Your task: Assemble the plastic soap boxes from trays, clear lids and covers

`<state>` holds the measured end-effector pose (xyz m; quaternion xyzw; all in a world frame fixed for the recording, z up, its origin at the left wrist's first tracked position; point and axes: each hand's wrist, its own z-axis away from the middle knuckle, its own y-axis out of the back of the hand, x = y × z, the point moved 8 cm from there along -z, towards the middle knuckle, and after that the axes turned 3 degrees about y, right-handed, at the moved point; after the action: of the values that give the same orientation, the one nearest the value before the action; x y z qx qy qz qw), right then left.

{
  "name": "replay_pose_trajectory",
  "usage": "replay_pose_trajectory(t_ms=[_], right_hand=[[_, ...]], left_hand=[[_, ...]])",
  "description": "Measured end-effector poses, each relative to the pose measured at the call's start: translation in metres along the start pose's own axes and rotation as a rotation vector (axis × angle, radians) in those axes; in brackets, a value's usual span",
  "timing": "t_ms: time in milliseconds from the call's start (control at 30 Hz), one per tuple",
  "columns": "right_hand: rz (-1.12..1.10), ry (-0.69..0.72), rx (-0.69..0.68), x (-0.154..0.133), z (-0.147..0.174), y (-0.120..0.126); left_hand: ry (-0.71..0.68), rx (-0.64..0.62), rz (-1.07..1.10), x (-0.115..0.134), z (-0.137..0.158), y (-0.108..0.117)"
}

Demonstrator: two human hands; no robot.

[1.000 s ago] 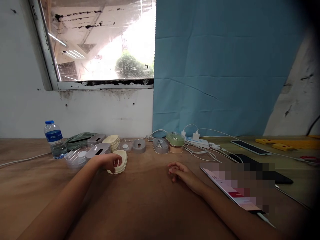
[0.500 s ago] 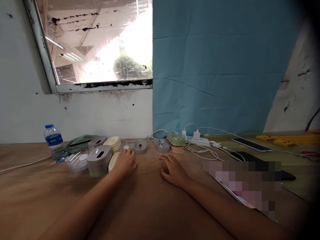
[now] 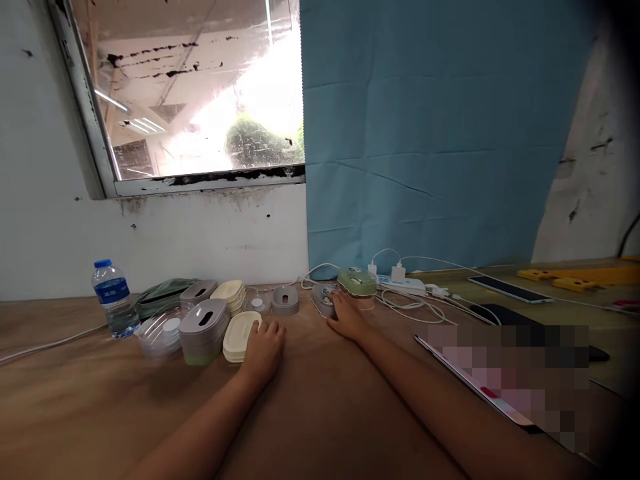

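My right hand [image 3: 349,319] is at a small grey oval box [image 3: 321,303] with a lid; its fingers lie over the box's right side and the thumb is at the near edge. Close behind that hand, a green-lidded box [image 3: 357,281] sits on a peach-coloured one. My left hand [image 3: 265,347] rests palm down on the table, fingers loosely bent and apart, holding nothing. Its fingertips are beside a short stack of cream lids [image 3: 242,335]. A grey oval ring-like piece with a slot [image 3: 285,301] stands between and beyond the hands.
Left of the lids are a stack of slotted grey pieces [image 3: 204,330], clear plastic tubs [image 3: 160,333], more cream lids [image 3: 229,293], a green pouch [image 3: 163,297] and a water bottle [image 3: 115,300]. To the right lie a power strip [image 3: 403,285], loose white cables and a phone [image 3: 510,289].
My right hand has moved forward onto the grey box, which is now slightly turned. My left hand has drawn back toward me and to the right, uncovering the cream lids. The view has tilted slightly.
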<state>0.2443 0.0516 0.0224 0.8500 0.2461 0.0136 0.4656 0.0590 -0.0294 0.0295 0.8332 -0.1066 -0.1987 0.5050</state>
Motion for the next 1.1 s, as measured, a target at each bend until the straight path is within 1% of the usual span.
replay_pose_trajectory(t_ms=[133,300,467,633,700,800,867,1000,1033,1100], right_hand=[[-0.065,-0.03,0.075,-0.012,0.02,0.02],[-0.179,-0.104,0.147,-0.017,0.045,0.037],[-0.295,-0.209,0.186,-0.008,0.053,0.04],[-0.402,-0.307,0.236,0.006,0.053,0.043],[-0.44,-0.306,0.25,0.008,0.057,0.049],[-0.562,-0.223,0.215,0.0,0.068,0.059],[-0.655,-0.126,0.148,-0.013,0.079,0.066],[-0.716,0.135,-0.027,-0.05,0.101,0.077],[-0.717,0.172,-0.067,-0.057,0.104,0.077],[-0.715,0.196,-0.134,-0.064,0.108,0.075]], left_hand=[[-0.027,0.017,-0.001,0.005,0.002,0.002],[-0.082,0.124,0.041,0.02,0.007,0.016],[-0.129,0.195,0.108,0.03,0.011,0.023],[-0.147,0.252,0.195,0.028,0.012,0.028],[-0.149,0.295,0.238,0.026,0.014,0.031],[-0.162,0.387,0.319,0.022,0.018,0.038],[-0.207,0.482,0.395,0.021,0.023,0.043],[-0.379,0.696,0.536,0.021,0.037,0.053],[-0.424,0.725,0.552,0.022,0.04,0.054],[-0.498,0.737,0.552,0.028,0.043,0.055]])
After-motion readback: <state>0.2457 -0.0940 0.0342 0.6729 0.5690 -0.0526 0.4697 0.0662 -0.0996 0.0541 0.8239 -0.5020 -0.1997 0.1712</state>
